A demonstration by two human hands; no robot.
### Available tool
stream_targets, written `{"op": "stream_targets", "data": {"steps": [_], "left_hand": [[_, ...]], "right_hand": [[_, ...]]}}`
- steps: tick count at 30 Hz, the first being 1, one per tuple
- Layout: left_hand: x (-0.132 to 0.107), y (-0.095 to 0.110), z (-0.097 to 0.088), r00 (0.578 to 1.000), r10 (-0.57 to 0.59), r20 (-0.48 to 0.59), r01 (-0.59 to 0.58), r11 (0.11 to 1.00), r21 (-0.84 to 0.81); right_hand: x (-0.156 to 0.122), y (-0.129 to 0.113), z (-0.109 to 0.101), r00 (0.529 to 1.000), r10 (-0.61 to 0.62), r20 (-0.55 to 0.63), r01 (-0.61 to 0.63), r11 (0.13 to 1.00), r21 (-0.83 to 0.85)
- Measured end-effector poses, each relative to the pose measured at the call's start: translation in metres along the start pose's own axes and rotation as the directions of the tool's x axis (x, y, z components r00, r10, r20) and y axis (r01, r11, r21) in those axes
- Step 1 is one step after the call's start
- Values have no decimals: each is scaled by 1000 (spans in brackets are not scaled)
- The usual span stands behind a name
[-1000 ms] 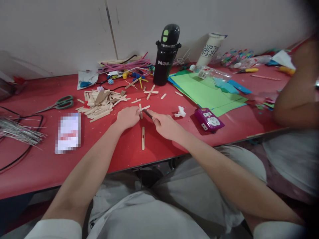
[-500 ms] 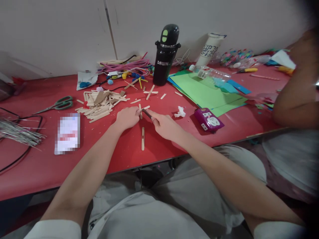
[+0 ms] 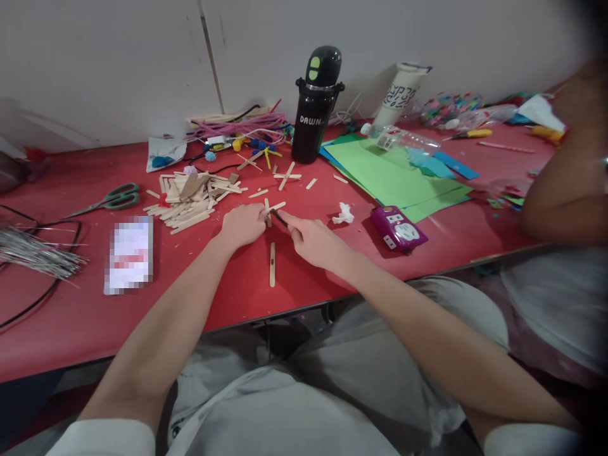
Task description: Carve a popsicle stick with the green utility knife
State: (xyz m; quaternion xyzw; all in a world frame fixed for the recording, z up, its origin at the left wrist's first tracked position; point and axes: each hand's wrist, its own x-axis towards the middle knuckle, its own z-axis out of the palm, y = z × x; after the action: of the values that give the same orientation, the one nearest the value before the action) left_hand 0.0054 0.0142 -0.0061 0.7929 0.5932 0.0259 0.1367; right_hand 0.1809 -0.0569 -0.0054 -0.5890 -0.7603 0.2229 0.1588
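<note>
My left hand point(image 3: 244, 225) is closed, its fingertips pressing on a pair of crossed popsicle sticks point(image 3: 268, 209) on the red table. From the right, my right hand point(image 3: 313, 240) grips a slim dark tool point(image 3: 281, 217), its tip against the crossed sticks; its exact kind is mostly hidden by my fingers. Nearer to me lies a single popsicle stick point(image 3: 272, 265) with a dark slot at its middle. Beyond my hands rests another joined cross of sticks point(image 3: 287, 177). A heap of loose popsicle sticks point(image 3: 194, 196) spreads out left of my left hand.
Green-handled scissors point(image 3: 121, 196) and a blurred-out phone-shaped object point(image 3: 128, 255) lie left. A black bottle point(image 3: 316, 107) stands at the back. Right are green paper sheets point(image 3: 394, 171), crumpled tissue point(image 3: 342, 213) and a purple power socket point(image 3: 398, 229). Another person's arm point(image 3: 565, 177) rests at far right.
The dark tool in my right hand has tilted slightly, and less of it shows. My left hand and the crossed sticks stay in place.
</note>
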Motion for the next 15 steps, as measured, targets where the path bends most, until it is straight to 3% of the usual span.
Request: {"op": "stream_targets", "data": {"steps": [5,15], "left_hand": [[0,-1,0,1000,6,-9,-6,1000,3],[0,-1,1,1000,16,-5,-16,1000,-23]], "right_hand": [[0,1,0,999,-29,16,29,1000,-12],[1,11,7,997,-21,-69,27,996,89]]}}
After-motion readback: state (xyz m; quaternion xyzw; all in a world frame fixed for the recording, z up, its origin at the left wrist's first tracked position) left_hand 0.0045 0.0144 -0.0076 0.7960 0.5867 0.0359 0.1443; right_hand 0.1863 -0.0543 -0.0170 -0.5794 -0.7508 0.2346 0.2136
